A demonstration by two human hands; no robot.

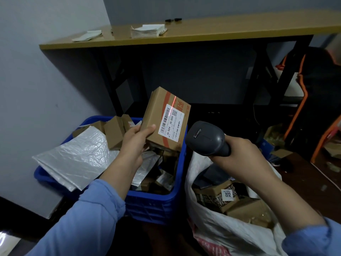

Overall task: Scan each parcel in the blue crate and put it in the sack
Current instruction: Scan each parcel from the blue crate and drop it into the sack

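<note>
"J6-S04" twice on held box's label, "2012" sticker in sack

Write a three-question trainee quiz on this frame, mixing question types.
1. True or false: the red scan line falls across the white shipping label on the brown cardboard box held in the left hand.
2. Which item does the right hand grip? A) dark grey handheld barcode scanner B) marker pen C) tape roll
3. Fill in: the white woven sack stands to the ____ of the blue plastic crate, as the person sees it.

Key: 1 true; 2 A; 3 right.
</note>
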